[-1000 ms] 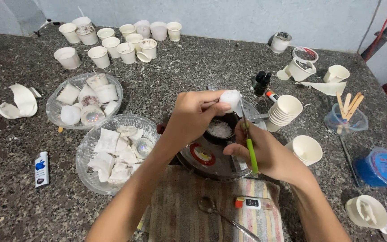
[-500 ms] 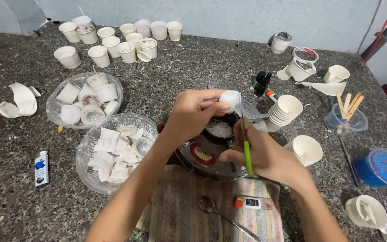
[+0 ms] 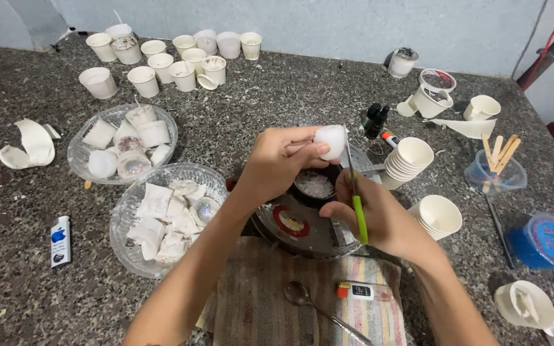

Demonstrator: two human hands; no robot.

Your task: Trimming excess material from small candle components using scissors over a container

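My left hand (image 3: 280, 160) holds a small white rounded piece (image 3: 330, 140), like a little cup or candle, above a dark round pan (image 3: 302, 224). My right hand (image 3: 379, 218) grips a thin tool with a green handle (image 3: 359, 218); its metal blade points up and touches the right side of the white piece. Below the hands, a small dark dish of white flakes (image 3: 315, 184) sits in the pan.
Two glass bowls (image 3: 161, 182) of white pieces stand at the left. Several white paper cups (image 3: 161, 64) line the back, with stacked cups (image 3: 411, 157) at the right. A spoon (image 3: 302, 296) and a lighter (image 3: 357, 291) lie on a striped cloth (image 3: 379, 320). A blue lidded tub (image 3: 546, 240) is far right.
The green-handled tool has tilted more upright and its blade has come up against the white piece. Both hands stay over the pan.
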